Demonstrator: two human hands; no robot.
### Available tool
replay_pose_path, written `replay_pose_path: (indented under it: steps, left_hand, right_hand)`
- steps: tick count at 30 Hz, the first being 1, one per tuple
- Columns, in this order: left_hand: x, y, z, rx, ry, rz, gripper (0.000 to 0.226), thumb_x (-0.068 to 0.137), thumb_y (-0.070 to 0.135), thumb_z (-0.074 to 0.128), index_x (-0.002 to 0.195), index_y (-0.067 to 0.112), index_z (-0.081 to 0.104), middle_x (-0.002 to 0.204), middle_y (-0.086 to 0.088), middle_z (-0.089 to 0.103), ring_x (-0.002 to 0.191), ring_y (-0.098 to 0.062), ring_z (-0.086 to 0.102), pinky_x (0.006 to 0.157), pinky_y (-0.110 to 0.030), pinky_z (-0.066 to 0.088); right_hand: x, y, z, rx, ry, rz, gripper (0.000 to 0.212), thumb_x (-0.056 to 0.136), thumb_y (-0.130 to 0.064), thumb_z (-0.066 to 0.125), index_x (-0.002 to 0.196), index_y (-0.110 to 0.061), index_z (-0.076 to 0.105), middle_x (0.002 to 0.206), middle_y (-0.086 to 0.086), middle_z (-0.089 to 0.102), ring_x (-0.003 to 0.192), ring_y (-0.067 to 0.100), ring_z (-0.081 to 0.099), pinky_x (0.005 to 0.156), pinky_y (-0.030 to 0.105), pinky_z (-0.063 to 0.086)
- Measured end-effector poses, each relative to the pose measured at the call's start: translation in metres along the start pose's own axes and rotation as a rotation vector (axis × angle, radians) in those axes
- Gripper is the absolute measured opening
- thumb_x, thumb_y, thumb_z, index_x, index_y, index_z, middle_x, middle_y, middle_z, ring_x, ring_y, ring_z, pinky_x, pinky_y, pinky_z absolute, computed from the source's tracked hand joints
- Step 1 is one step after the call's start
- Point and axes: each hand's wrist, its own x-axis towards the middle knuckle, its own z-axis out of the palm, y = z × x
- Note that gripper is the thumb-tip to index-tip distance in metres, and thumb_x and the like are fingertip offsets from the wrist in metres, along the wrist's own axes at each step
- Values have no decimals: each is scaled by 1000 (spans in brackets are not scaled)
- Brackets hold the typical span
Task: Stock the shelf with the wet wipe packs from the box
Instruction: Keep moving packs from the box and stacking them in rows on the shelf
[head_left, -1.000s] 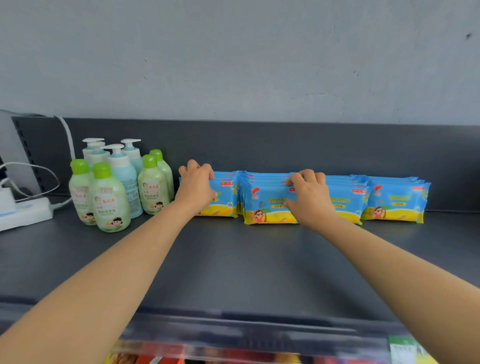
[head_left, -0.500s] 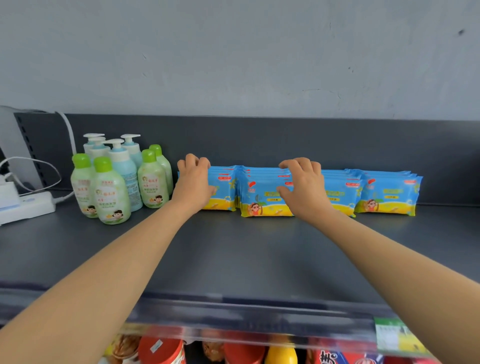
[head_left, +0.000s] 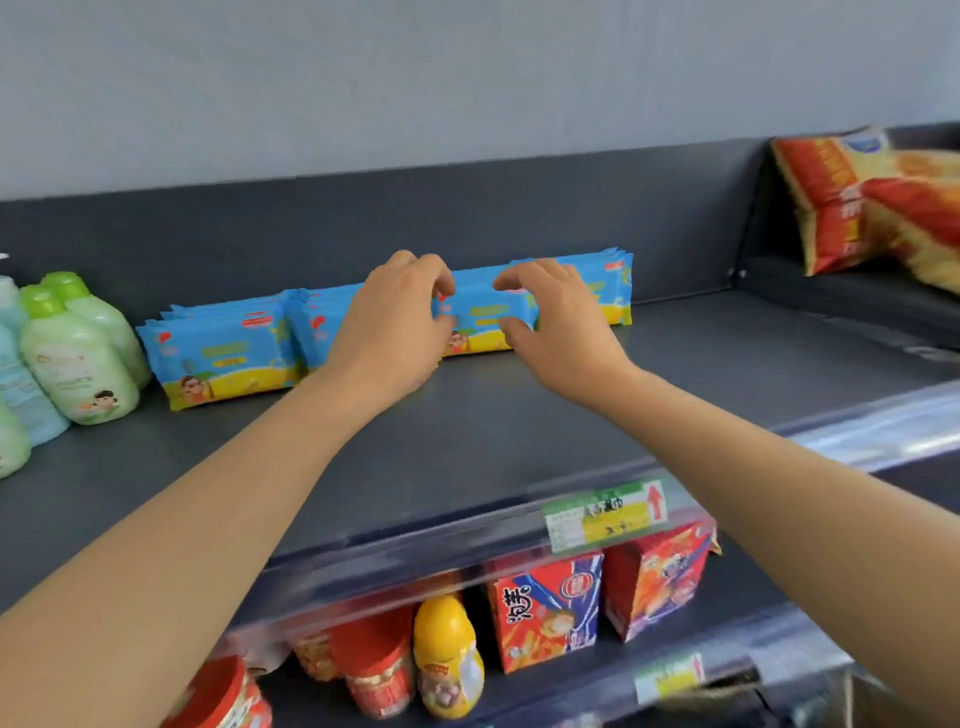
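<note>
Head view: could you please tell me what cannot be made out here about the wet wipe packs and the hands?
1. box: outside the head view entirely.
2. wet wipe packs: the middle stacks are hidden behind the left hand and right hand, so the count is unclear.
3. Grip: blur hides whether either hand pinches a pack or only touches it.
4. price label: print blurred.
5. lotion bottles: cut off by the left edge.

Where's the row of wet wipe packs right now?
Head view: the wet wipe packs stand in a row along the back wall of the shelf, centre-left, just right of the green-capped bottles.
</note>
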Motion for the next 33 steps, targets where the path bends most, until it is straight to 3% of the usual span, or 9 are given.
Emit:
replay_pose_path:
  steps: [2, 7, 12, 15, 19, 22, 28, 33]
  left_hand:
    - [-6, 48, 14, -87, -42, 120, 20, 86, 12, 61, 107, 13, 61, 109, -5, 57, 102, -20, 56, 87, -31, 43]
    - [-23, 162, 59, -236, -158, 379, 18, 84, 14, 62, 102, 15, 63, 106, -5, 60, 96, -21, 57, 84, -30, 42]
    - [-61, 283, 129, -344, -411, 557, 17, 84, 16, 61, 101, 14, 63, 101, -6, 61, 93, -24, 58, 83, -37, 46]
    - [-87, 345, 179, -360, -617, 607, 15, 83, 15, 61, 98, 12, 63, 101, -8, 63, 92, -26, 59, 81, -37, 47]
    - [-121, 404, 254, -319, -893, 572, 13, 85, 13, 59, 97, 10, 64, 101, -7, 65, 95, -27, 60, 74, -33, 45]
    - [-144, 424, 308, -278, -1061, 517, 15, 86, 14, 60, 100, 8, 65, 106, -9, 64, 101, -25, 59, 72, -27, 40]
    - [-190, 413, 404, -175, -1316, 334, 17, 85, 15, 64, 100, 8, 66, 111, -11, 66, 103, -27, 61, 81, -31, 48]
    - [-226, 390, 481, -150, -1456, 163, 15, 85, 12, 65, 98, 7, 70, 108, -12, 69, 100, -26, 65, 76, -27, 48]
  right_hand:
    - [-23, 23, -30, -23, 63, 50, 29, 84, -5, 57, 112, -8, 60, 116, 7, 61, 114, 25, 50, 94, 27, 35]
    - [-97, 87, -120, -125, 188, 203, 26, 81, -6, 55, 106, -8, 63, 105, 6, 64, 102, 24, 55, 88, 28, 41]
    - [-204, 165, -206, -242, 291, 511, 24, 83, -5, 54, 106, -10, 63, 99, 3, 62, 88, 14, 50, 75, 16, 32]
    - [-267, 209, -236, -312, 240, 679, 23, 84, -7, 54, 106, -11, 63, 95, -1, 57, 86, 14, 49, 73, 20, 34]
    - [-344, 265, -254, -332, 89, 874, 21, 84, -7, 56, 102, -11, 65, 95, 6, 62, 91, 26, 58, 80, 33, 47]
    - [-390, 296, -254, -307, -59, 1031, 25, 84, -7, 52, 106, -12, 65, 105, 10, 66, 97, 28, 60, 87, 36, 50]
    - [-454, 343, -228, -170, -272, 1269, 26, 84, -6, 52, 107, -10, 65, 109, 10, 68, 104, 29, 61, 89, 33, 49]
    - [-502, 382, -179, -82, -454, 1425, 30, 88, -12, 50, 116, -13, 61, 117, 11, 64, 107, 29, 59, 90, 32, 48]
